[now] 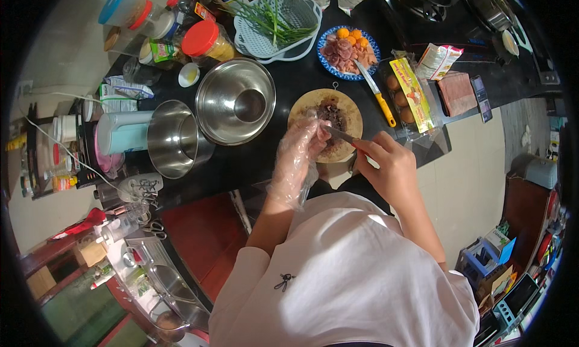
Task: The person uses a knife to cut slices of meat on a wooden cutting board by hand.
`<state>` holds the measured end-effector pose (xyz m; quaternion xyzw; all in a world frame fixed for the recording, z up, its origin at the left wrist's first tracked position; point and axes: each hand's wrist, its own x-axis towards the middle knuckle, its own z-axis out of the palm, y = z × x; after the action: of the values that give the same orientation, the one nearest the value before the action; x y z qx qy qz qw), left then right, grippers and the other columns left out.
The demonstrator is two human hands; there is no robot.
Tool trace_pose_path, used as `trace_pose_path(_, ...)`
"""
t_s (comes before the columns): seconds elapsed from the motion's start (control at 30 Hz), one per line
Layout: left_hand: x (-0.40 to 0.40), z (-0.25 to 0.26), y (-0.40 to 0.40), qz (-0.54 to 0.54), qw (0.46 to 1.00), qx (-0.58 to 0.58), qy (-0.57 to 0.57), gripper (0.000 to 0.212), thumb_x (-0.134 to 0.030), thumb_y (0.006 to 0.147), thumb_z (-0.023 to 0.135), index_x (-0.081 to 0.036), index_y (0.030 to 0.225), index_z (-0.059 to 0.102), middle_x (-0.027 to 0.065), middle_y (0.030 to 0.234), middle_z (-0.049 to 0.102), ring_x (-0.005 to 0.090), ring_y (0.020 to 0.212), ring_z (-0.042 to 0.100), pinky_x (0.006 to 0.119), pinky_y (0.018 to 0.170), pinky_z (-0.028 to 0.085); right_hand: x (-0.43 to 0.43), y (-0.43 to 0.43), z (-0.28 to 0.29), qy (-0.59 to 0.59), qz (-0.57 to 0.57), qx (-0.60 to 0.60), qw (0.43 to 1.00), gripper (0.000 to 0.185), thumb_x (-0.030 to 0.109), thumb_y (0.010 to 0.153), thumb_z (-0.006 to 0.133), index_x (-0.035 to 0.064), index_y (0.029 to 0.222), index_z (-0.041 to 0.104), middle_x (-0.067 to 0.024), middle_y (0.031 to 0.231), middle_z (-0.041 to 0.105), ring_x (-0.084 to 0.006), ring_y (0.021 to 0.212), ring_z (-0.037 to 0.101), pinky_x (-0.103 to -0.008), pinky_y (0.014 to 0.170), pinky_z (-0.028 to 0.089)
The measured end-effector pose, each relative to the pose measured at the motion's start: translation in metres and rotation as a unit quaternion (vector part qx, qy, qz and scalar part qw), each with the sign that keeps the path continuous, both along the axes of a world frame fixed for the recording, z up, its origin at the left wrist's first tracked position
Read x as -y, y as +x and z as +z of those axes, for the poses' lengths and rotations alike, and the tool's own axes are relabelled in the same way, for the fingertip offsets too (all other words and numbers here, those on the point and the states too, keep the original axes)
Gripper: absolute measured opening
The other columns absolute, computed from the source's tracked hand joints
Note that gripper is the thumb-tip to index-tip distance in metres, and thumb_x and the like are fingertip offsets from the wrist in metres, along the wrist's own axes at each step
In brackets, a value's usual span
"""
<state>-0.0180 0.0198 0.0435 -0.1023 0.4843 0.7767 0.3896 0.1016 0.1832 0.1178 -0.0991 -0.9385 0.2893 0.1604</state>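
My left hand (298, 150), in a clear plastic glove, is over the round wooden chopping board (298, 102). Its curled fingers meet the tip of a knife blade (339, 134); whether they pinch the blade or a bit of food is hidden. From the right, my right hand (389, 166) is bare and grips the handle of this knife, most of which its fingers cover. Finely chopped dark food (332, 114) lies on the board under and beyond my left hand. Dark smears mark the wood around it.
Beyond the board stands a blue-rimmed plate (320, 59) of sliced meat and orange yolks, a yellow-handled knife (380, 100) leaning on it. Steel bowls (212, 120) sit left; a packet of brown eggs (409, 98) and a phone (481, 98) right. Scallions fill a basket (246, 34).
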Motion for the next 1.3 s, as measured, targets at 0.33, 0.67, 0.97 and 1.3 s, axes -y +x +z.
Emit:
trace_pose_path(0.33, 0.007, -0.006, -0.004, -0.012, 0.998, 0.035, 0.047, 0.026, -0.025, 0.102, 0.06, -0.006, 0.12, 0.062, 0.0133, 0.116, 0.071, 0.0138, 0.093, 0.068, 0.025, 0.079, 0.054, -0.002, 0.0, 0.004, -0.059, -0.012, 0.001, 0.998, 0.021, 0.006, 0.075, 0.074, 0.0112, 0.096, 0.076, -0.0049, 0.078, 0.06, -0.0246, 0.059, 0.063, -0.0356, 0.054, 0.051)
trace_pose_path(0.67, 0.005, -0.002, -0.003, 0.015, 0.996, 0.056, 0.069, 0.029, -0.025, 0.102, 0.061, -0.01, 0.126, 0.063, 0.0139, 0.118, 0.069, 0.0138, 0.09, 0.068, 0.023, 0.076, 0.054, -0.002, 0.0, 0.008, -0.064, -0.013, -0.013, 0.998, 0.022, 0.005, 0.075, 0.074, 0.0111, 0.095, 0.076, -0.0046, 0.077, 0.061, -0.0232, 0.057, 0.062, -0.0348, 0.053, 0.05)
trace_pose_path(0.97, 0.006, -0.002, -0.001, 0.01, 0.997, 0.037, 0.066, 0.029, -0.025, 0.101, 0.063, -0.01, 0.126, 0.063, 0.0112, 0.115, 0.07, 0.0129, 0.09, 0.068, 0.023, 0.078, 0.054, -0.001, 0.0, 0.011, -0.065, -0.014, -0.015, 0.998, 0.021, 0.005, 0.075, 0.074, 0.0107, 0.095, 0.076, -0.0052, 0.078, 0.061, -0.0241, 0.059, 0.063, -0.0353, 0.054, 0.051)
trace_pose_path(1.3, 0.007, -0.005, 0.004, 0.009, 1.0, 0.015, 0.005, 0.028, -0.021, 0.1, 0.064, -0.007, 0.124, 0.063, 0.0095, 0.113, 0.071, 0.015, 0.093, 0.067, 0.026, 0.086, 0.053, 0.002, 0.0, 0.002, -0.061, -0.014, 0.017, 0.998, 0.02, 0.007, 0.075, 0.074, 0.0104, 0.095, 0.076, -0.0055, 0.081, 0.063, -0.0258, 0.061, 0.065, -0.0361, 0.056, 0.053)
